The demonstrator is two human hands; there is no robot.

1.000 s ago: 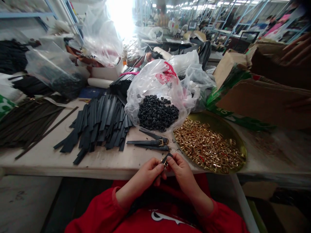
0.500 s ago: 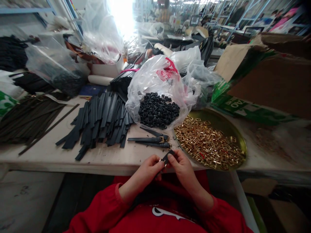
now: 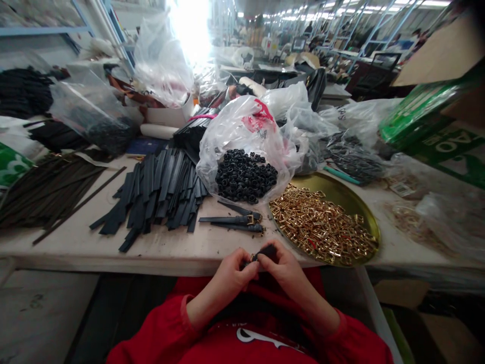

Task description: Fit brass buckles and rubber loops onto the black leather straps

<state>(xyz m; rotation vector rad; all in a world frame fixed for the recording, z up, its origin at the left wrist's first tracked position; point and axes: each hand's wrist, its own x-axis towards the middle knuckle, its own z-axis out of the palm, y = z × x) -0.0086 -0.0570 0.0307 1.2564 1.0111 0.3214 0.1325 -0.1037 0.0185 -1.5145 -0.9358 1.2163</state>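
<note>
At the table's front edge, my left hand [image 3: 239,269] pinches the end of a black strap [image 3: 268,249] by a small gold buckle [image 3: 253,258]. My right hand [image 3: 281,265] grips the same strap, thumb on top, its fingertips almost touching my left hand's. Parts of the strap are hidden behind my fingers. Just beyond lie several finished-looking straps with gold buckles [image 3: 232,220]. A brass-coloured tray [image 3: 337,189] to the right bears a heap of gold buckles [image 3: 322,222]. Behind the straps, a clear plastic bag [image 3: 231,119] lies open around many small black loops [image 3: 246,177].
Flat black strips [image 3: 159,187] are piled left of the bag, with dark brown strips [image 3: 49,187] farther left. A green cardboard box [image 3: 435,116] stands at the right, near clear bags [image 3: 352,156]. Rolls, bags and a white box [image 3: 168,112] crowd the back.
The green box has shifted right and up, uncovering bags behind the tray. Both hands sit slightly lower, and the strap is turned and bent more between my fingers.
</note>
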